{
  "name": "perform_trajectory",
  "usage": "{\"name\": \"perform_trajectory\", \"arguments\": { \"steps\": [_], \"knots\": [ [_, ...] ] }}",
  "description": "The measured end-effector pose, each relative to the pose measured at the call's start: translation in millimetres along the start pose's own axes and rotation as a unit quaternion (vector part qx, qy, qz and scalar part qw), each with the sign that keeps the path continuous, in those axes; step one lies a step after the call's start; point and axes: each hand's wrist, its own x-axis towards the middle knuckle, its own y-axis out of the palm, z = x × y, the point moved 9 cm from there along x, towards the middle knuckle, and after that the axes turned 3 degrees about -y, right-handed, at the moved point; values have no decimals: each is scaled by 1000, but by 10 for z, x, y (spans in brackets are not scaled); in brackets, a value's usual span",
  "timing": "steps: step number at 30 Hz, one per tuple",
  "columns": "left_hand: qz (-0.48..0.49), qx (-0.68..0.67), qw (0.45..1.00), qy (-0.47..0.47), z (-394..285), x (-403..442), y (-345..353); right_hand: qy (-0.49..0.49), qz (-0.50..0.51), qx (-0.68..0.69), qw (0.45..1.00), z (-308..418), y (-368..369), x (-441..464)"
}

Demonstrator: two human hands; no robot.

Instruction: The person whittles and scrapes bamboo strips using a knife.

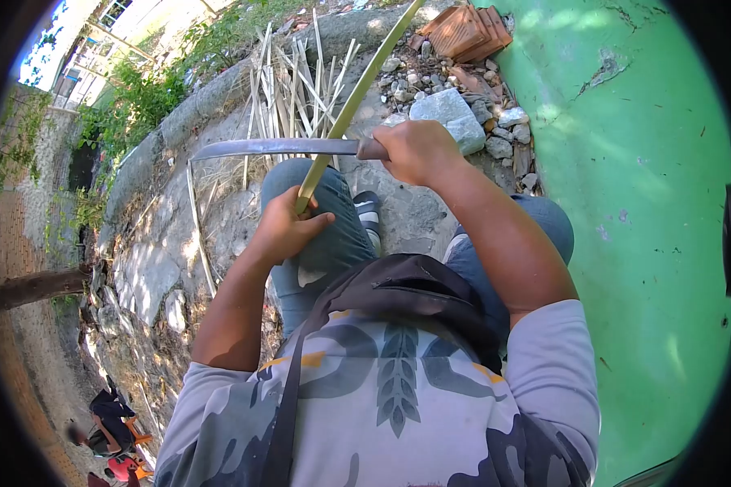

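Green, the long strip (356, 97) slants up from our left hand (280, 227), whose fingers curl round its lower end; our right hand (421, 151) closes on the handle of the knife (276, 147), crossing the strip; we should draw smoothly, edge clear of fingers and left knee (288, 177); we cannot tell whether the blade bites; the strip's top leaves view.

This is an outdoor spot beside a house or yard: sunlit, rough grey stone-and-concrete ground (150, 280) with scattered rubble, a smooth green-painted surface (642, 243) along the right, a stack of reddish-brown clay tiles (467, 34) near a pile of broken grey stones (448, 118), leafy green bushes (142, 101), and a weathered brick wall (12, 211) at the left.
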Motion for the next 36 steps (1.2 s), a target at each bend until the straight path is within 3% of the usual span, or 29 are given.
{"name": "perform_trajectory", "arguments": {
  "steps": [5,8,17,29,32,35,36],
  "knots": [
    [-3,47,999,-15,-141,-99,-31,46,-2,-3,999,-223,6,37],
    [-17,38,999,12,-76,-53,-26,-6,-66,3,998,-162,87,15],
    [-6,61,998,19,-112,-62,-35,62,-15,8,998,-206,11,22],
    [-20,49,998,38,-41,-52,-29,-10,-90,8,996,-112,-45,-38],
    [-9,44,999,15,-138,-113,-18,3,-104,9,995,-258,7,-8],
    [1,56,998,-22,-170,-121,-34,-63,-112,-45,991,-203,-10,-15],
    [-5,58,998,-5,-169,-92,-39,-33,-90,-36,995,-216,-60,-8]
  ]
}}
